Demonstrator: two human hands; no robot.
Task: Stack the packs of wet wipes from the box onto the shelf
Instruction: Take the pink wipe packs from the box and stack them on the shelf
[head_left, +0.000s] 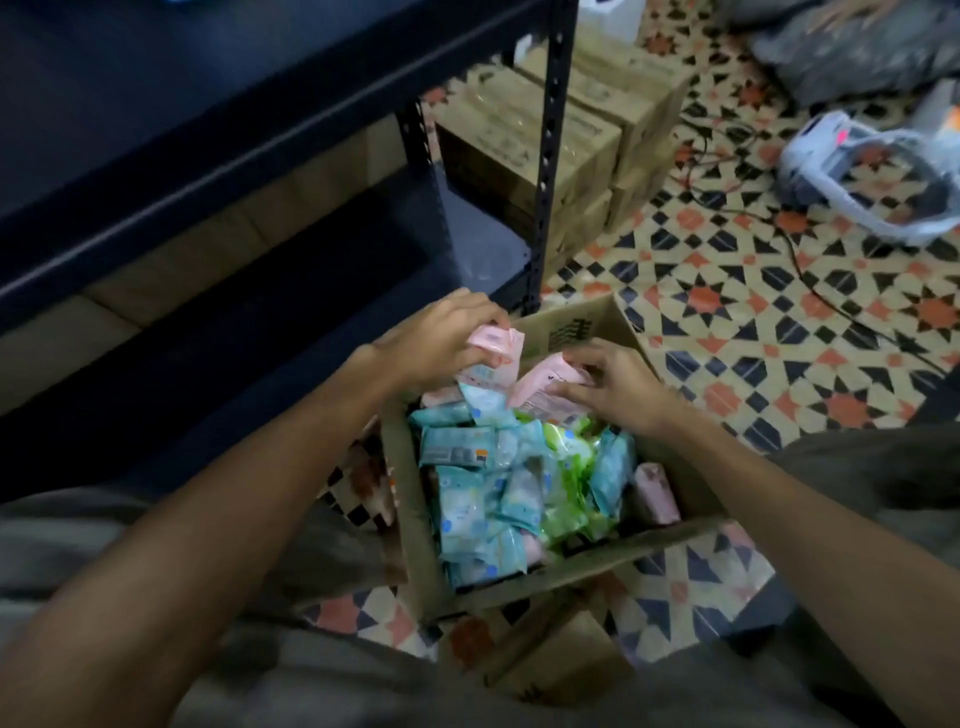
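The left hand (441, 338) grips a pink pack (493, 348) above the far side of the box (571, 564). The right hand (613, 387) curls round a second pink pack (545, 384) lying among the packs at that same end. The slick wrappers could slip from a loose grip. Blue packs (478, 499) and green packs (566, 467) fill the box in a loose heap, so a pull could drag neighbours over the rim. The shelf (218, 171) stands beyond the box; its post (548, 156) could catch a hurried lift.

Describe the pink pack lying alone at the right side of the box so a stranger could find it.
Start at the open cardboard box on the tiled floor. Follow its right wall toward the near corner: the pink pack lies there, beside teal packs. Unlike the other pink packs, no hand touches it.
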